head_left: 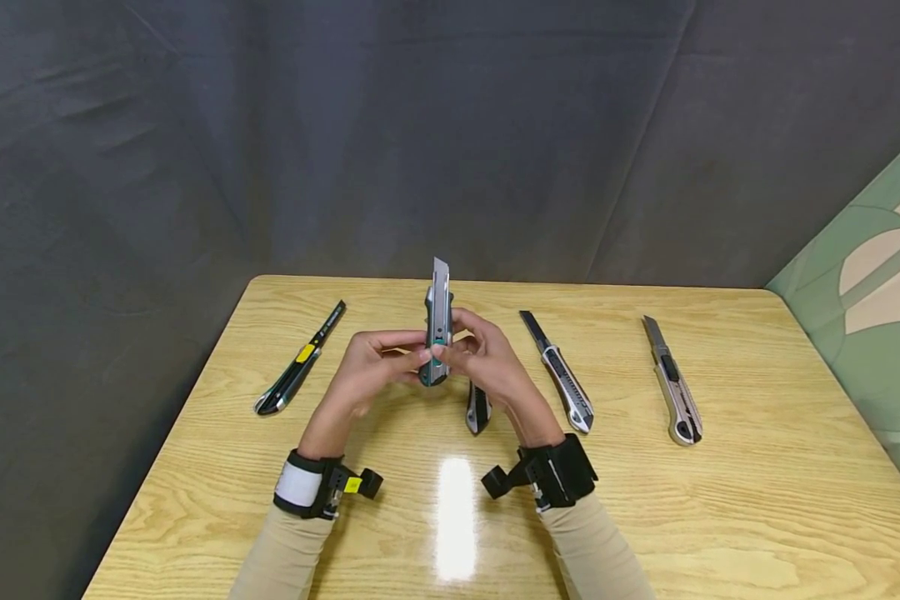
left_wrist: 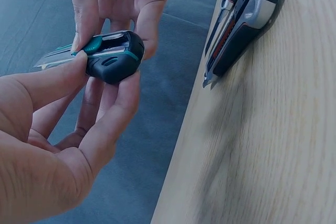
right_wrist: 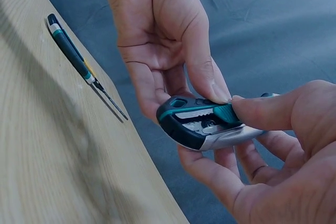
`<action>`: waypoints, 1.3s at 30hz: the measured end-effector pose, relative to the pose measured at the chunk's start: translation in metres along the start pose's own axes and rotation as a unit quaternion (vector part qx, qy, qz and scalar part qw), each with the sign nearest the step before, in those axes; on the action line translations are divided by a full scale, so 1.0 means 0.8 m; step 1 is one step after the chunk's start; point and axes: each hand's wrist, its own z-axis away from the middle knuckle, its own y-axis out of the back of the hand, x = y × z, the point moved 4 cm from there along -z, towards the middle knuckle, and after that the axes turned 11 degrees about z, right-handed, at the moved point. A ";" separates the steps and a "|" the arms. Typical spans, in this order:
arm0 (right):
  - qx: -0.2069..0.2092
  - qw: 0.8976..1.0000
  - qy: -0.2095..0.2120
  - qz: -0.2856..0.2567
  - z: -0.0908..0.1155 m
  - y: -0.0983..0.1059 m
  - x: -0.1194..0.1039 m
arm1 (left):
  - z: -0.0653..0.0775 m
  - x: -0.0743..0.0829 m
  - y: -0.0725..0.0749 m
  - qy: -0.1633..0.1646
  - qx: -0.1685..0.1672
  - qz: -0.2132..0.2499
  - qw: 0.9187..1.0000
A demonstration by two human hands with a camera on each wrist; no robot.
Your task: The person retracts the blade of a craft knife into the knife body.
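Both hands hold a utility knife (head_left: 440,312) above the middle of the table, its blade end pointing away and its dark-and-teal rear end toward me. On its left side, my left hand (head_left: 375,367) grips the body between thumb and fingers. From the other side my right hand (head_left: 492,360) grips it too, and the right thumb presses at the teal slider (right_wrist: 226,113). The two thumb tips nearly meet there in the right wrist view. Below the right hand lies another utility knife (head_left: 477,411), partly hidden by that hand.
On the wooden table (head_left: 765,500) lie a black-and-yellow utility knife (head_left: 303,354) at left, a silver one (head_left: 566,379) right of centre and a champagne-coloured one (head_left: 673,383) farther right. A dark cloth (head_left: 450,142) hangs behind; a leaf-patterned panel (head_left: 885,333) stands at right.
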 end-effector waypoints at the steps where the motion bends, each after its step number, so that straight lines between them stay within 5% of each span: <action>1: 0.000 1.000 0.000 0.001 0.000 0.000 0.001 | 0.000 0.000 0.000 0.001 0.001 0.000 1.000; 39: -0.004 1.000 -0.008 -0.018 0.001 -0.006 -0.004 | 0.004 0.016 0.001 -0.026 0.018 -0.021 0.999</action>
